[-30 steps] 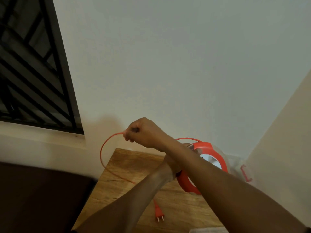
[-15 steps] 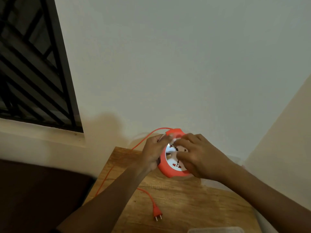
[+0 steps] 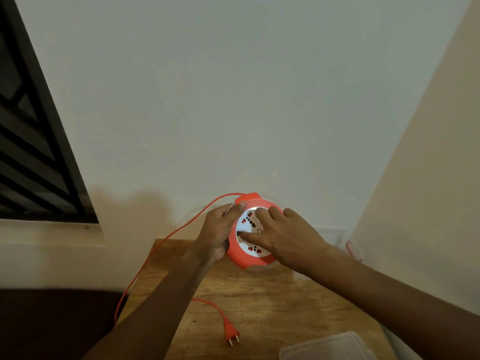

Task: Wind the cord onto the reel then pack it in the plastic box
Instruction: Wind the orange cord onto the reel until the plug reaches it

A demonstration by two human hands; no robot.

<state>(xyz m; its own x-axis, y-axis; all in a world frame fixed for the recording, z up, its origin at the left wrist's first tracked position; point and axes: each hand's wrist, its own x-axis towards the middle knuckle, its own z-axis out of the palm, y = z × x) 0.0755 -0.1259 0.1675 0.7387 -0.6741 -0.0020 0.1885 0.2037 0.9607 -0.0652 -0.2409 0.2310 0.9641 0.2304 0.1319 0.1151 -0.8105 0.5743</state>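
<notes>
The round orange reel [image 3: 240, 258], with a white socket face, is held tilted above the far end of the wooden table [image 3: 272, 305]. My left hand [image 3: 219, 231] grips its left rim, thumb on the top edge. My right hand [image 3: 283, 236] lies on the white face, fingers spread across it. The orange cord [image 3: 166, 236] leaves the reel's top, arcs left, drops past the table's left edge, then comes back under my left forearm. Its plug [image 3: 232, 333] lies on the table near the front. A clear plastic box [image 3: 335, 236] stands behind my right hand, mostly hidden.
A clear plastic lid [image 3: 327, 346] lies at the table's front right corner. A pale wall rises right behind the table and another closes the right side. A dark barred window [image 3: 28, 152] is at the left, with a dark surface [image 3: 52, 323] below it.
One second ago my right hand held a cord loop out to the left, crossed over my left arm. It has come back onto the reel's face, and the reel now faces me.
</notes>
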